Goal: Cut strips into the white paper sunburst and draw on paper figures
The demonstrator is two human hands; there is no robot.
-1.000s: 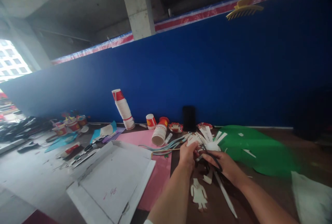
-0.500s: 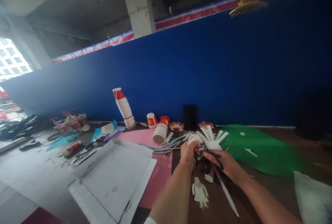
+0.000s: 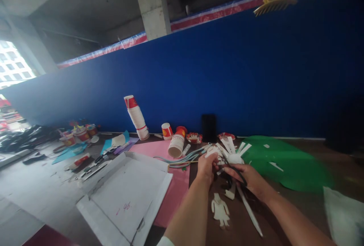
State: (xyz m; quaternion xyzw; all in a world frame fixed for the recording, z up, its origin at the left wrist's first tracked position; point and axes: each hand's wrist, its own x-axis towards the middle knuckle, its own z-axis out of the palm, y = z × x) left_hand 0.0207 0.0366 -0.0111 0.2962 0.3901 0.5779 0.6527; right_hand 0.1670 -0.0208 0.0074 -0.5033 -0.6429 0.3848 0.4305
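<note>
My left hand [image 3: 206, 167] pinches a small white paper cutout [image 3: 212, 150] above the dark tabletop. My right hand [image 3: 250, 178] is closed around the dark handles of a pair of scissors [image 3: 238, 173], whose blades point up and left towards that cutout. Just behind the hands lies a white paper cup cut into splayed strips [image 3: 235, 158]. Nearer to me, a white figure-shaped cutout [image 3: 220, 211] rests flat, with a curled white scrap [image 3: 230, 193] above it. A long white pen-like stick [image 3: 250, 211] lies below my right hand. The fingers partly hide the cutting point.
An open white box lid [image 3: 125, 200] lies left on pink paper [image 3: 176, 196]. Behind stand a tall leaning cup stack [image 3: 136, 119] and a tipped stack [image 3: 176, 145]. Green paper [image 3: 292, 166] with scraps lies right. A blue partition [image 3: 199, 75] borders the back.
The view has shifted very slightly. Both hands keep nearly the same place and grip, and the scissors and cutout show no clear change.
</note>
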